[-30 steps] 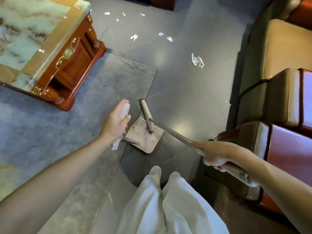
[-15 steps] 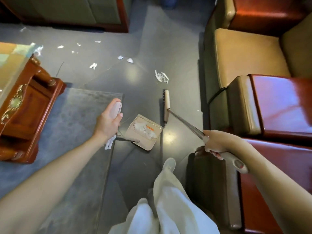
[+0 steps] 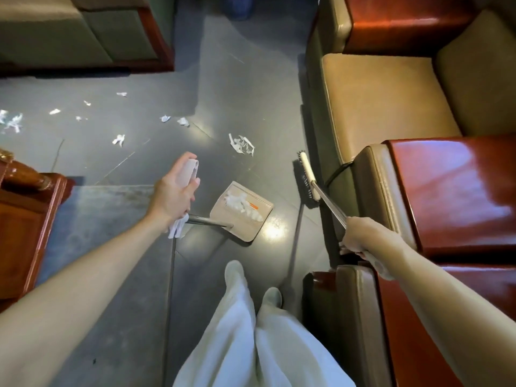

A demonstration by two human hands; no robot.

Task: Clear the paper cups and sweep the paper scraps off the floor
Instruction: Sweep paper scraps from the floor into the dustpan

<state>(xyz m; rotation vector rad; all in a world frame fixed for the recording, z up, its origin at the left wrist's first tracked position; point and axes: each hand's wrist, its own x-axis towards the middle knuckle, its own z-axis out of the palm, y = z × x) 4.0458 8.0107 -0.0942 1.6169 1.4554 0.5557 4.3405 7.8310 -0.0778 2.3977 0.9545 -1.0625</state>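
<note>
Seen from head height, looking down: nearest are a person's white trousers (image 3: 251,344) and pale shoes on a glossy grey floor (image 3: 229,79). The left hand (image 3: 174,195) has its fingers curled round the white grip of a long-handled dustpan (image 3: 243,230). Its tan pan sits low just ahead of the feet, beside a grey rug (image 3: 111,213), and has some white scraps in it. The right hand (image 3: 363,240) is wrapped round the upper metal shaft of a broom (image 3: 307,174). The broom's head is down by the floor to the right of the pan, apart from it and close against the base of a tan and red sofa (image 3: 377,107). Farther off, loose paper scraps (image 3: 241,145) are scattered leftwards across the floor, the nearest clump just beyond the pan. They look featherlight and flimsy, likely to skid or flutter on the slick floor, so short, gentle strokes of the bristles should suit them better than fingers. No paper cups are in view.
</note>
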